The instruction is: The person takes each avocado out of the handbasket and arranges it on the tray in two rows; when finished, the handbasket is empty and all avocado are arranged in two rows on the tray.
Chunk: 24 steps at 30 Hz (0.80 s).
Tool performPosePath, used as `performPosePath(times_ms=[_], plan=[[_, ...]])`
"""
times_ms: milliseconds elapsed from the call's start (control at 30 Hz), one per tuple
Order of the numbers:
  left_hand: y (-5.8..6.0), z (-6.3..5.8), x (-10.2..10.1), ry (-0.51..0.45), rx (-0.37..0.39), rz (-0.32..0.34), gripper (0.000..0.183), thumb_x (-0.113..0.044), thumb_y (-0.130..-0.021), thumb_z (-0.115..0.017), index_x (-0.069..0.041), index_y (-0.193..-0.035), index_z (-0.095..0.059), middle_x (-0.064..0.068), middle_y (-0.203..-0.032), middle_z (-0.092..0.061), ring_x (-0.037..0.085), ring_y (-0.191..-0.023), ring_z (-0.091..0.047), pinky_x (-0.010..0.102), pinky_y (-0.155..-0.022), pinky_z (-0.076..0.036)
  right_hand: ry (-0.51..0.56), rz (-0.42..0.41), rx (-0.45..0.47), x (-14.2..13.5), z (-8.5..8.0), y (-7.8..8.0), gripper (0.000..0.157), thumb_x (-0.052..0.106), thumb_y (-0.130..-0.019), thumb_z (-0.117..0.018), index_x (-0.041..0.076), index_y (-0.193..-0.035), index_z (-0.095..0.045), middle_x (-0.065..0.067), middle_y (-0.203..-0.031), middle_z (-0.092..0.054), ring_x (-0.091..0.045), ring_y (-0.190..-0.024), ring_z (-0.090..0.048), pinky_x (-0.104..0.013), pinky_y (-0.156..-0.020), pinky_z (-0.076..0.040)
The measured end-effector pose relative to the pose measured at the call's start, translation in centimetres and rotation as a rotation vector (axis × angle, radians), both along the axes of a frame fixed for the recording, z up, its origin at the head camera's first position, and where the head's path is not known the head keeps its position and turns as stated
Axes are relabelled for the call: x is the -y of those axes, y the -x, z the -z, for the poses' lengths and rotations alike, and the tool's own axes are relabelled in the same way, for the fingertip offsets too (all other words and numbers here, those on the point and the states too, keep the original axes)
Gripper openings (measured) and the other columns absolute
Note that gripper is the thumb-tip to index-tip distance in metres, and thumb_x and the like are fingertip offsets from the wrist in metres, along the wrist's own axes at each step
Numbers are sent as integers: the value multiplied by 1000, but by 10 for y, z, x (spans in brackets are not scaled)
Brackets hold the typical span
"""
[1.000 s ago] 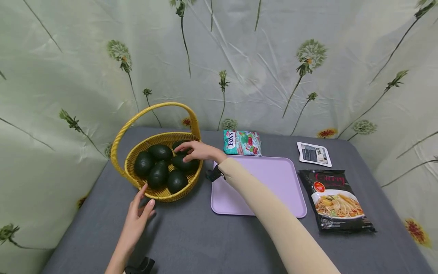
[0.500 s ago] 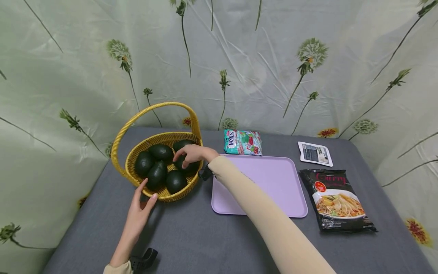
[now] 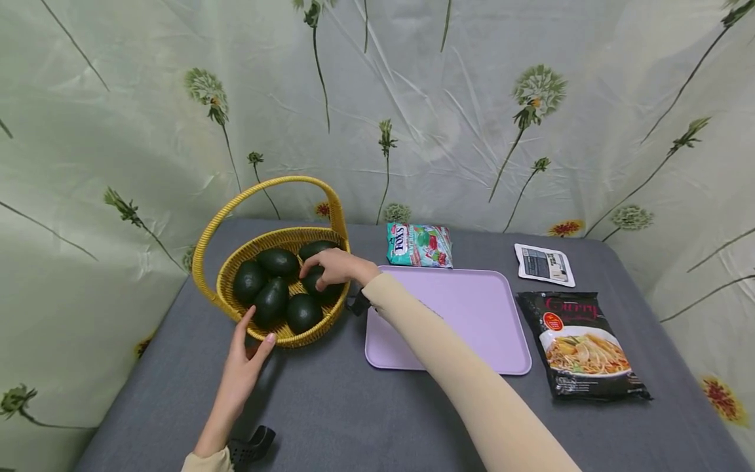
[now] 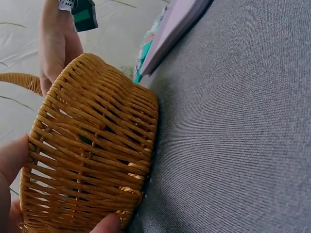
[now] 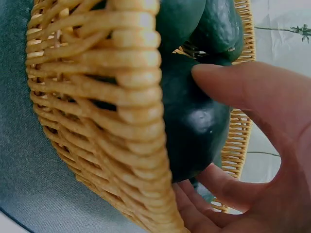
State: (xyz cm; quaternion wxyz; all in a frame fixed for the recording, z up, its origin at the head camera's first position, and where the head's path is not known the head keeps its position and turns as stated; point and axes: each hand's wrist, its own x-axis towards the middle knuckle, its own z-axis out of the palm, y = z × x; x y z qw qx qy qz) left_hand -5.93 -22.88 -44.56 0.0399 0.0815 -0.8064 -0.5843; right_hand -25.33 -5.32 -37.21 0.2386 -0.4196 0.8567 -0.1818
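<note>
A yellow woven basket (image 3: 302,339) with an arched handle stands at the left of the table, holding several dark green avocados (image 3: 272,301). My left hand (image 3: 238,367) grips the basket's near rim, index finger at the top edge and thumb on the outer wall; the left wrist view shows the basket's side (image 4: 97,136) close up. Inside the basket's right side, my right hand (image 3: 337,267) holds an avocado (image 5: 197,121). Its thumb lies on one side of the fruit and its fingers curl round the other, as the right wrist view shows; some fingertips are hidden.
A lilac tray (image 3: 466,321) lies right of the basket, partly under the right sleeve. Behind it is a teal FOX'S candy bag (image 3: 420,246). Farther right lie a white flat pouch (image 3: 544,265) and a black curry noodle packet (image 3: 580,347). A floral curtain (image 3: 436,118) backs the table.
My right hand has moved slightly left and deeper into the basket, closing round an avocado. My left hand has come up onto the near rim and taken hold. The basket stays in place.
</note>
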Motion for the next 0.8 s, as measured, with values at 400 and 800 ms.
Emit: performPosePath(times_ms=[400,800], plan=[[-1,1,-1,0,-18,8,69,-21,-100,-53,-12,-154,-11,18,-156,-7,40,-138,-17,58,-102,-26,387,48,263,-37,-11,10,40,15,-93,-63,14,-133,-58,-2,-143,-45,-21,-124,-45,-32,-99,-38],[-2,0,-5,-22,-2,-25,70,-21,-100,-53,-14,-155,-10,18,-155,-12,39,-135,-26,51,-99,-30,611,291,348,-124,3,0,46,18,-94,-60,16,-139,-50,-10,-128,-51,-26,-116,-48,-45,-92,-41]])
